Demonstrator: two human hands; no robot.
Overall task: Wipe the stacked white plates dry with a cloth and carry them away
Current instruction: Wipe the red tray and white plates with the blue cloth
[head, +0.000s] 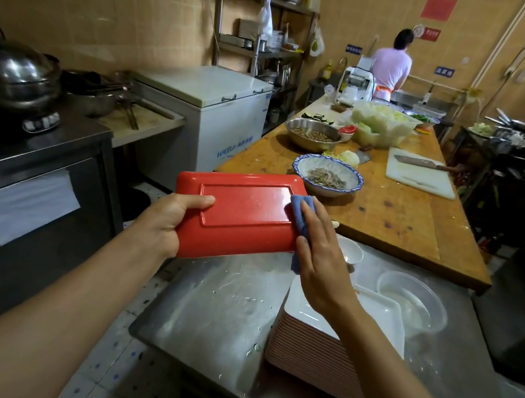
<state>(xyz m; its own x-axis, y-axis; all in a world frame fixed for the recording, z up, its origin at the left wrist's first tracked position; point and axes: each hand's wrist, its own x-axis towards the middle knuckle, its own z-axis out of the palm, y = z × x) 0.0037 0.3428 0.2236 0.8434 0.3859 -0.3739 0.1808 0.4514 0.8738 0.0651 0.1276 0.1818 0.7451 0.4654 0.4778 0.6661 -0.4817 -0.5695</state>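
Head view: left hand (164,218) grips the left end of a red-backed plate (238,215), thumb on top, held underside-up above the steel worktop (205,309); right hand (323,261), fingers (310,220) straight and together, presses a blue cloth (301,216) on the plate's right end. Stack of white plates (327,349) sits on the worktop, near right, beneath the right forearm; clear tub (415,304) just right of it.

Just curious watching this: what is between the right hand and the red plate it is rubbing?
In the head view, a folded blue cloth lies under the right hand, pressed against the upturned red plate that the left hand grips.
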